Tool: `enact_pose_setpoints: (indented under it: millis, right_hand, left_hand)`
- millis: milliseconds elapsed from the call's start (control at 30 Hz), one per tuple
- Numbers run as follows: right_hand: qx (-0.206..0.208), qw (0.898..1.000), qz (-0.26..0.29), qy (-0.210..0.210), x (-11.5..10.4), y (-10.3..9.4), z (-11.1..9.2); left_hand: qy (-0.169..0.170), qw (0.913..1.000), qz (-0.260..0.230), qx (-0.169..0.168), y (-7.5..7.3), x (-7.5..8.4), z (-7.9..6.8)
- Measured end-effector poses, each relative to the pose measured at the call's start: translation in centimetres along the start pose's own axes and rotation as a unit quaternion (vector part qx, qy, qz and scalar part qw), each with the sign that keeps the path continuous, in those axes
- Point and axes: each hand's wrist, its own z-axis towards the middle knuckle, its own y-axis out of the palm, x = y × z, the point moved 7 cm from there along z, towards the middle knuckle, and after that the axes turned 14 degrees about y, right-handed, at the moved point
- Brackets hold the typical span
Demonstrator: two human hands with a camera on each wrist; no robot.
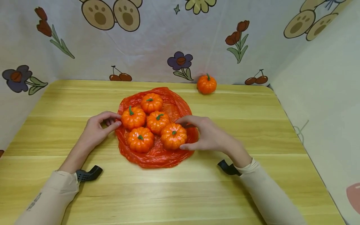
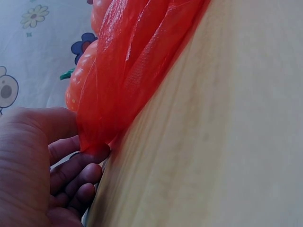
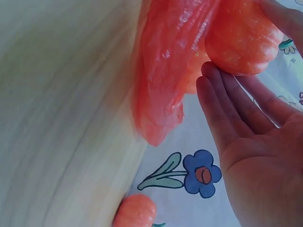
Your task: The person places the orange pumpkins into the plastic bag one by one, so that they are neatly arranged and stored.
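Observation:
Several small orange pumpkins with green stems, one of them a pumpkin at the upper left (image 1: 133, 117), sit in an opened red plastic bag (image 1: 157, 161) on the table. At the bag's left rim, my left hand (image 1: 98, 128) pinches the thin film between thumb and fingers; the left wrist view shows the film (image 2: 111, 104) at the fingertips. My right hand (image 1: 209, 134) is over the bag's right side, thumb and fingers on either side of the front right pumpkin (image 1: 173, 136). In the right wrist view, fingertips touch that pumpkin (image 3: 244, 38).
Another small pumpkin (image 1: 206, 84) stands outside the bag at the table's back edge, by the patterned cloth (image 1: 152, 53). The wooden table (image 1: 157, 197) extends around the bag. A black curved device (image 1: 90, 173) is at the left wrist, another device (image 1: 228, 167) at the right.

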Motion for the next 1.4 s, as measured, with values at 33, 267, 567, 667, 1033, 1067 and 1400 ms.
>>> enact_pose_setpoints:
  millis: [33, 267, 567, 667, 1033, 1067, 1400]
  right_hand:
    - [-0.003, 1.000, 0.001, 0.000, 0.0, 0.2, 0.0]
    - [-0.021, 1.000, 0.007, -0.005, -0.3, 1.2, -0.1]
    - [-0.037, 0.999, -0.021, -0.002, 0.0, 2.5, 0.1]
    - [-0.040, 0.999, -0.028, 0.000, 0.0, 2.8, 0.2]
    - [-0.052, 0.998, -0.034, 0.011, -0.5, 3.4, 0.5]
    - [-0.051, 0.998, -0.036, 0.011, -0.6, 3.4, 0.5]
    - [-0.042, 0.998, -0.047, 0.019, -0.8, 3.5, 0.6]
  left_hand:
    - [0.000, 1.0000, 0.000, 0.000, 0.0, 0.0, 0.0]
    - [0.003, 1.0000, 0.000, -0.002, 0.2, 0.0, -0.1]
    - [0.007, 1.0000, -0.006, 0.001, 0.1, 0.2, 0.0]
    - [0.008, 0.9999, -0.008, 0.002, 0.1, 0.2, 0.1]
    - [0.009, 0.9999, -0.012, 0.004, 0.0, 0.1, 0.1]
    - [0.009, 0.9999, -0.012, 0.004, -0.1, 0.1, 0.1]
    - [0.013, 0.9999, -0.010, 0.004, -0.2, 0.1, 0.1]
